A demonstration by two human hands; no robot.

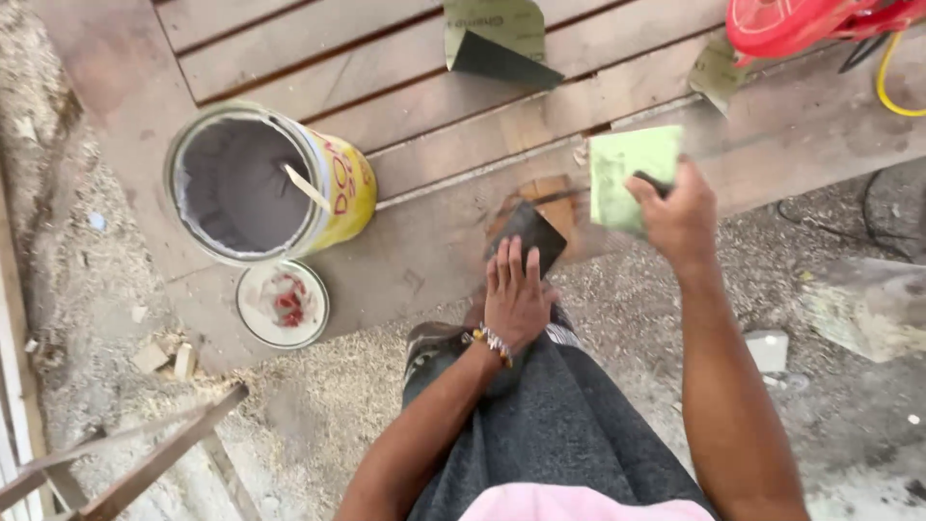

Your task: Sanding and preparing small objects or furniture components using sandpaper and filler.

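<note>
Under the left hand (516,294), fingers flat and close together, lies a dark sandpaper piece (529,234) on the plank (434,251). Right hand (680,217) pinches a green sandpaper sheet (632,174), just right of it.

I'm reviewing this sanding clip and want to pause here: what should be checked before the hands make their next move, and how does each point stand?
1. Left hand flat on the dark sandpaper sheet: ok.
2. Right hand grips the green sheet: ok, though it is blurred.
3. Open paint can upright, apart from both hands: ok.
4. Stick resting inside the can: ok.
5. Can lid lying flat beside the can: ok.
6. Grit side of the green sheet: cannot tell.
</note>
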